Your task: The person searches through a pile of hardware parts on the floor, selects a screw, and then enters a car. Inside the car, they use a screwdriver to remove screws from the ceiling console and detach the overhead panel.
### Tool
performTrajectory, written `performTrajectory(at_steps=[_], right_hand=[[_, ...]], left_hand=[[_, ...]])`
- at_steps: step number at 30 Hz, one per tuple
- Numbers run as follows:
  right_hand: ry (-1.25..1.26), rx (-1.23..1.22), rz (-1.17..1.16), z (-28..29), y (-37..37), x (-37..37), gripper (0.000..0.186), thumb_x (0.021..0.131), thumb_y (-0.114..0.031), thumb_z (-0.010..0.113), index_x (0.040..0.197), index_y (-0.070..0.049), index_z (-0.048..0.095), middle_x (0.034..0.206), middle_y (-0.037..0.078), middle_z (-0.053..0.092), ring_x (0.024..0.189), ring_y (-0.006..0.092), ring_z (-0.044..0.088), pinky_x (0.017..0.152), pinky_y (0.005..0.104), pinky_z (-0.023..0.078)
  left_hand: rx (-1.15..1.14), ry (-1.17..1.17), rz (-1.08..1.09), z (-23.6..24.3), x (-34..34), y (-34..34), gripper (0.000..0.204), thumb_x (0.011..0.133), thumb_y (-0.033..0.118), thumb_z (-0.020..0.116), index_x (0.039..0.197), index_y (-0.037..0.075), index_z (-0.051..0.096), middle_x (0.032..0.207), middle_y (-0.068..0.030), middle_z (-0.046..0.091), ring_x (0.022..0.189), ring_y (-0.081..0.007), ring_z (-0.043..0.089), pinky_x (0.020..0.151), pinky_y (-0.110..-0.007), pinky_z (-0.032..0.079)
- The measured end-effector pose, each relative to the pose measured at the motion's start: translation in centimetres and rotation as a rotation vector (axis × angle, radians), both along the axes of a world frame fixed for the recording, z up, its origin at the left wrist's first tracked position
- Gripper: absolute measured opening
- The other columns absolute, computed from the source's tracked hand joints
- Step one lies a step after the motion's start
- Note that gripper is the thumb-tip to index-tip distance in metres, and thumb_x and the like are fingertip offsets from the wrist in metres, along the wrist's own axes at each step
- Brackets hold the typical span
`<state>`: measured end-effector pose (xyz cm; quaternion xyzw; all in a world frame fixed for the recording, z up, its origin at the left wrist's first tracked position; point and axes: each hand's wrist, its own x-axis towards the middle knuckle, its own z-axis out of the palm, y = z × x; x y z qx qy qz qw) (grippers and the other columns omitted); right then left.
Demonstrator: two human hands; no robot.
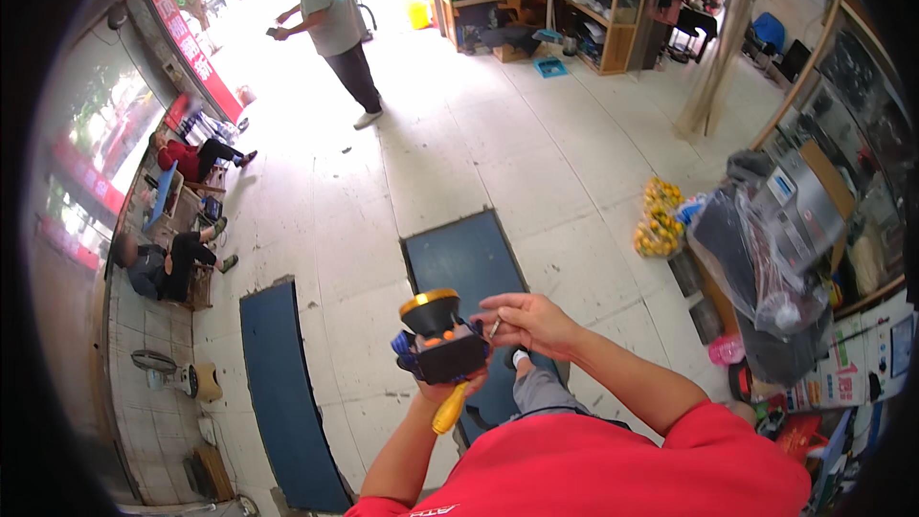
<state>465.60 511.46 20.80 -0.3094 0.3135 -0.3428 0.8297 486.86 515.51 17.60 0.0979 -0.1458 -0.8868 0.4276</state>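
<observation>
Head view: pale tiled floor [345, 191] is spreading from the wearer out to the far side, wooden shelving [613, 43] bordering it there. Grey plastic-wrapped pile [766, 239] is bounding R, so swing room that way is narrowing; fwd is roomier. Standing person [330, 14] is staying well apart, far L; two seated people are lining the L edge, also well apart. Two blue floor panels [287, 393] are lying flush or nearly so, can't tell; their dark edges are showing, poss. trip line, worth minding underfoot. Bag of yellow fruit [659, 220] is sitting R, beyond R arm's reach as it looks.

R hand [531, 323] is pinching a small metal piece [495, 327] btwn thumb & fingers, just beside the device. L hand [438, 391] is clamping the black device [445, 361] from below, in front of the torso, gold-rimmed cone up. Yellow handle [450, 409] is sticking out under it, slanting twd wearer; whether L hand is gripping it too, can't tell.

Step, prob.: working on the device mid-air, R handling a small part. Next move is calling for a steady L hold, tight R pinch; a drop is the main risk, nothing supporting from below. Piece type: too small to ID.
</observation>
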Motion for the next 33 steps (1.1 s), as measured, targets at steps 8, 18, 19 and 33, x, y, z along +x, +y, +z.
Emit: performTrajectory(at_steps=[8, 18, 19, 33], right_hand=[[-0.246, 0.409, -0.055, -5.0, -23.4, 2.8, 0.020, 0.102, -0.019, 0.051, 0.110, -0.003, 0.060, 0.104, 0.013, 0.068, 0.096, 0.0264, 0.066, 0.090, 0.0429, 0.051], [0.163, 0.443, -0.142, -3.2, -52.5, 11.0, 0.022, 0.104, -0.029, 0.043, 0.109, -0.011, 0.054, 0.082, 0.006, 0.059, 0.087, 0.0231, 0.062, 0.071, 0.0408, 0.051], [0.184, 0.400, -0.105, -3.5, -55.8, 11.7, 0.021, 0.104, -0.029, 0.042, 0.107, -0.012, 0.054, 0.076, 0.003, 0.056, 0.082, 0.0200, 0.061, 0.065, 0.0377, 0.049], [-0.185, 0.267, -0.828, -1.8, -103.4, 7.9, 0.018, 0.104, -0.019, 0.043, 0.093, -0.008, 0.052, 0.065, -0.002, 0.037, 0.054, 0.0108, 0.034, 0.050, 0.0271, 0.030]], left_hand=[[-0.151, -0.207, 0.130, -3.5, 1.8, -21.8, 0.097, 0.083, 0.084, 0.033, 0.124, -0.001, 0.052, 0.093, -0.0168, 0.061, 0.055, -0.0205, 0.050, 0.044, -0.033, 0.038], [-0.130, -0.435, 0.580, -8.0, 3.0, -49.3, 0.047, 0.099, 0.048, 0.046, 0.124, 0.009, 0.057, 0.114, -0.0089, 0.064, 0.101, -0.0247, 0.064, 0.086, -0.039, 0.053], [-0.155, -0.785, 0.710, -8.8, 3.2, -52.1, 0.046, 0.096, 0.048, 0.054, 0.122, 0.009, 0.057, 0.111, -0.0100, 0.065, 0.096, -0.0256, 0.066, 0.080, -0.039, 0.054], [-0.300, -0.799, 0.354, -4.2, 10.4, -100.0, 0.061, 0.075, -0.020, 0.066, 0.125, 0.007, 0.045, 0.110, -0.0113, 0.062, 0.092, -0.0212, 0.066, 0.074, -0.036, 0.059]])
